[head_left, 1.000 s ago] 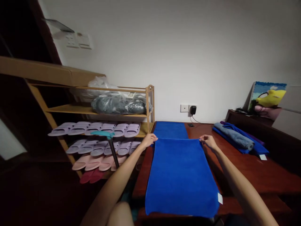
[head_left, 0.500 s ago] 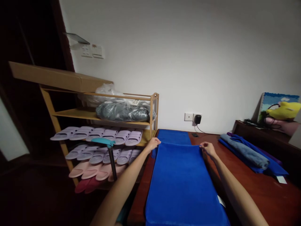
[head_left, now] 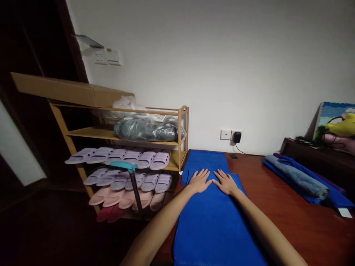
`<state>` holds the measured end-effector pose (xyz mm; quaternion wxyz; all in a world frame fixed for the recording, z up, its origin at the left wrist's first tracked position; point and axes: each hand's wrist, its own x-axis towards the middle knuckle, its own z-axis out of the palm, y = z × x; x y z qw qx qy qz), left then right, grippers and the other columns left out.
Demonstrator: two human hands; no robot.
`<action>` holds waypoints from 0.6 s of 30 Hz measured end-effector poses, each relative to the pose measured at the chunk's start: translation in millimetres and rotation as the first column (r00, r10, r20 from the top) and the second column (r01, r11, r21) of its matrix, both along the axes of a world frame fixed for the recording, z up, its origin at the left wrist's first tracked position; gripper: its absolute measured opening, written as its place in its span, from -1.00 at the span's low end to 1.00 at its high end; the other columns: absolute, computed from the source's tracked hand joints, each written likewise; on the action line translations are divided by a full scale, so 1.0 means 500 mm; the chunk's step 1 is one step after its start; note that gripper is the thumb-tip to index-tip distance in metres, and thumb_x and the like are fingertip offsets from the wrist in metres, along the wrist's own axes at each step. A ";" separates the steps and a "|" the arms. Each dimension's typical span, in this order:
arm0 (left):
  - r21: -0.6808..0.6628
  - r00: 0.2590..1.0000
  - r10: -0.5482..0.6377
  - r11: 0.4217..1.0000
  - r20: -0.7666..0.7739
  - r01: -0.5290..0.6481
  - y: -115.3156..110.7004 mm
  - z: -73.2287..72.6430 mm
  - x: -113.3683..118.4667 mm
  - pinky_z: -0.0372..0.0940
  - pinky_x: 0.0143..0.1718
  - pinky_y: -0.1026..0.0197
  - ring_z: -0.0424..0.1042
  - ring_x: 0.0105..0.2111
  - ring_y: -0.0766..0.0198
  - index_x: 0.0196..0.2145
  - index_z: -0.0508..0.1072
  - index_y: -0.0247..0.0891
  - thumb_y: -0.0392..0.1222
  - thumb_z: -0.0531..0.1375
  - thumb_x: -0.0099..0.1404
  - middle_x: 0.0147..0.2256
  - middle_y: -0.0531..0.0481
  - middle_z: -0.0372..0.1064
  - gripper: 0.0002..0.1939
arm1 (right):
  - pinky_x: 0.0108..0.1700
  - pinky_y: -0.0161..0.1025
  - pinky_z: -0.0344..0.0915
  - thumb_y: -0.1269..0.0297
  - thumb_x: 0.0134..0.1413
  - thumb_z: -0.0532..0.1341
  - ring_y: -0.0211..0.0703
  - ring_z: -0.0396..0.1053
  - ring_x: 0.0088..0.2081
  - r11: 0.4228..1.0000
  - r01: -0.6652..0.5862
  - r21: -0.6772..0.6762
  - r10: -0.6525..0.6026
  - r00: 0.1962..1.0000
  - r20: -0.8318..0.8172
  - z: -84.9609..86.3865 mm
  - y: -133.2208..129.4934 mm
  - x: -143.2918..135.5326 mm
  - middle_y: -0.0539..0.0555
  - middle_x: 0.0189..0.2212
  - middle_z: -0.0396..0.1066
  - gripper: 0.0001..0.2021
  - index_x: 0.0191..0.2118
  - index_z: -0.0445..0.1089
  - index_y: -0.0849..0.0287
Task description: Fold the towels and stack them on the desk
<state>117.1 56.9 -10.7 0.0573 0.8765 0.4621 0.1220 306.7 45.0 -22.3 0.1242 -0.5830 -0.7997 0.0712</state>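
A long bright blue cloth [head_left: 216, 229] lies over the reddish-brown table [head_left: 257, 177], running from the near edge toward the wall. My left hand [head_left: 200, 181] rests flat near its far end, fingers spread. Beside it, my right hand [head_left: 225, 183] also lies flat on the cloth with spread fingers; the thumbs nearly touch. Just beyond the fingertips, another blue cloth [head_left: 208, 159] lies flat by the wall. Neither hand holds anything.
A wooden rack [head_left: 180, 140] at the left bears purple slippers [head_left: 159, 160], plastic-wrapped bundles [head_left: 146, 129] and a cardboard box [head_left: 63, 90]. A teal-topped handle [head_left: 122, 165] stands before it. Rolled cloths [head_left: 299, 177] lie at the right, near a black plug [head_left: 237, 137].
Both hands have let go of the cloth's far corners and come together, now flat on it. The cloth's far end has settled onto the table. The view has shifted slightly.
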 end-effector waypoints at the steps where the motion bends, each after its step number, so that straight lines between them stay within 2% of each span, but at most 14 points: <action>1: -0.001 1.000 0.005 1.000 -0.017 -0.005 0.001 -0.001 -0.001 -0.17 0.23 -0.12 -0.10 0.28 0.07 0.27 0.09 -0.22 0.14 -0.15 0.39 0.29 -0.14 -0.07 -0.39 | 0.28 -0.02 -0.28 -0.22 0.18 -0.25 -0.09 -0.28 0.34 1.000 0.003 -0.003 -0.003 1.000 0.014 0.001 0.000 0.003 0.09 0.33 -0.19 -0.31 0.32 -0.04 0.03; 4: 0.028 0.998 0.050 0.998 -0.032 -0.049 -0.002 0.006 -0.017 -0.22 0.24 -0.10 -0.17 0.30 0.10 0.29 0.04 -0.23 0.14 -0.19 0.40 0.31 -0.11 -0.14 -0.38 | 0.29 -0.06 -0.31 -0.23 0.18 -0.27 -0.14 -0.31 0.34 0.998 0.061 0.014 -0.061 0.998 0.031 0.008 -0.005 0.024 0.07 0.34 -0.22 -0.30 0.32 -0.07 0.03; 7: 0.057 0.989 0.149 0.987 -0.023 -0.147 -0.012 0.009 -0.044 -0.29 0.25 -0.13 -0.26 0.31 0.07 0.31 -0.03 -0.34 0.10 -0.23 0.41 0.32 -0.18 -0.24 -0.35 | 0.28 0.04 -0.34 -0.26 0.16 -0.30 -0.05 -0.35 0.34 0.983 0.180 0.029 -0.180 0.983 0.026 0.011 -0.018 0.060 0.15 0.34 -0.28 -0.23 0.33 -0.09 0.12; 11: 0.024 0.972 0.230 0.973 -0.046 -0.229 -0.019 0.007 -0.066 -0.15 0.21 -0.19 -0.14 0.29 -0.02 0.28 0.04 -0.36 0.11 -0.20 0.40 0.29 -0.24 -0.12 -0.35 | 0.26 0.06 -0.21 -0.25 0.17 -0.27 -0.03 -0.24 0.33 0.972 0.233 -0.012 -0.232 0.972 0.034 0.011 -0.035 0.092 0.17 0.32 -0.15 -0.25 0.32 -0.05 0.11; 13: 0.038 0.967 0.250 0.968 -0.049 -0.248 -0.027 0.015 -0.064 -0.22 0.22 -0.23 -0.17 0.29 -0.04 0.28 0.05 -0.36 0.10 -0.19 0.40 0.29 -0.24 -0.12 -0.36 | 0.28 0.04 -0.25 -0.21 0.19 -0.26 -0.05 -0.27 0.33 0.971 0.239 0.003 -0.238 0.971 0.034 0.020 -0.045 0.090 0.17 0.32 -0.17 -0.28 0.32 -0.06 0.13; 16: 0.110 0.969 0.245 0.964 -0.028 -0.241 -0.072 0.043 -0.058 -0.36 0.25 -0.21 -0.26 0.31 -0.02 0.29 0.01 -0.39 0.06 -0.17 0.40 0.31 -0.24 -0.21 -0.36 | 0.30 0.02 -0.38 -0.17 0.22 -0.22 -0.07 -0.40 0.34 0.967 0.246 0.061 -0.248 0.968 0.028 0.042 -0.083 0.071 0.16 0.35 -0.32 -0.30 0.33 -0.10 0.16; 18: 0.113 0.985 0.172 0.979 -0.015 -0.170 -0.135 0.063 -0.069 -0.29 0.26 -0.14 -0.26 0.31 0.02 0.30 -0.02 -0.37 0.07 -0.16 0.41 0.31 -0.22 -0.23 -0.36 | 0.30 0.01 -0.35 -0.18 0.21 -0.21 -0.07 -0.41 0.34 0.976 0.210 0.057 -0.211 0.977 0.013 0.052 -0.139 0.060 0.12 0.35 -0.34 -0.30 0.34 -0.11 0.12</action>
